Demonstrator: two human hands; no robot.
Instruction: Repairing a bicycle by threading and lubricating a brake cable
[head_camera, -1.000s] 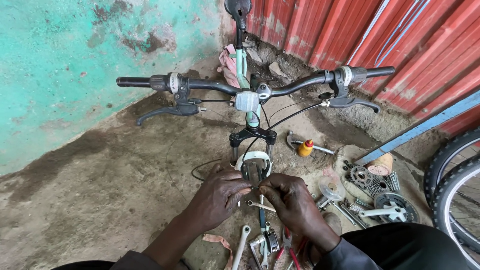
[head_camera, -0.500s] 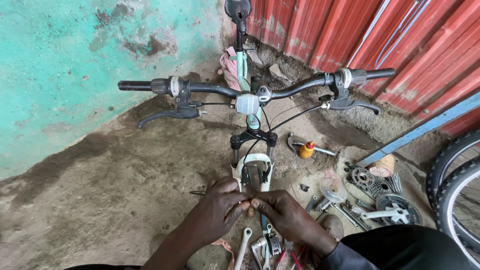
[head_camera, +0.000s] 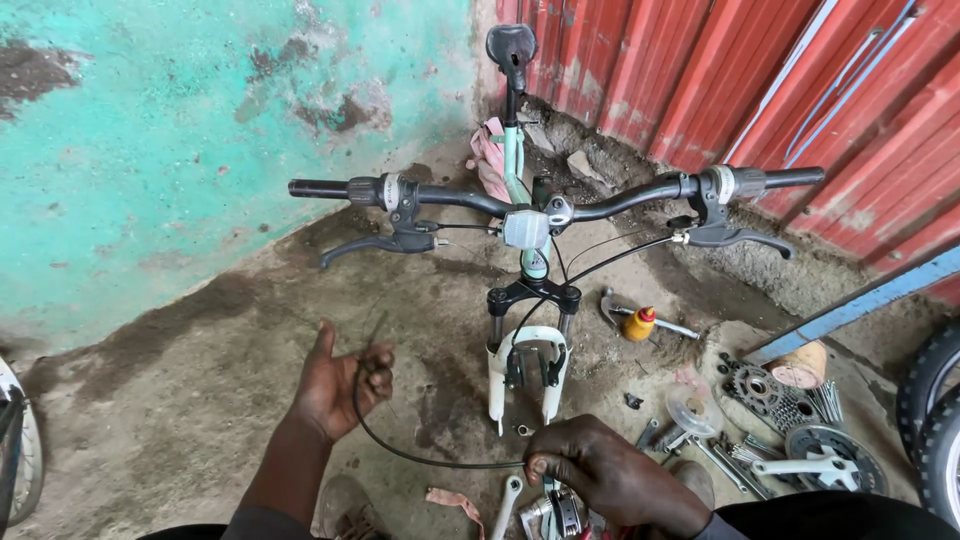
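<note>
My left hand (head_camera: 340, 385) is raised palm-up over the dirt floor (head_camera: 180, 400), thumb stuck out, the other fingers curled loosely around 1 end of a thin black cable (head_camera: 400, 452). The cable sags in a curve from that hand across to my right hand (head_camera: 600, 472), which sits low near the fork (head_camera: 525, 370), knuckles up, fingertips pinched onto the cable's other end.

The bicycle stands in front of me without a front wheel: the white fork legs point at the ground, with a black brake between them. Above are the black handlebar (head_camera: 560, 205), 2 brake levers and the saddle (head_camera: 511, 44) far behind.

Just under my right hand lie a spanner (head_camera: 503, 497) and some metal parts I cannot tell apart. To the right, on the ground, a small yellow bottle with a red cap (head_camera: 639, 324) stands beside a metal tool, and further right lie toothed sprockets (head_camera: 760, 388) and a bundle of spokes. A strip of pinkish rag (head_camera: 455, 500) lies near my shoe.

The wall on the left is flaking turquoise (head_camera: 150, 150); the one on the right is red corrugated sheet (head_camera: 800, 80). I see no readable label anywhere.
</note>
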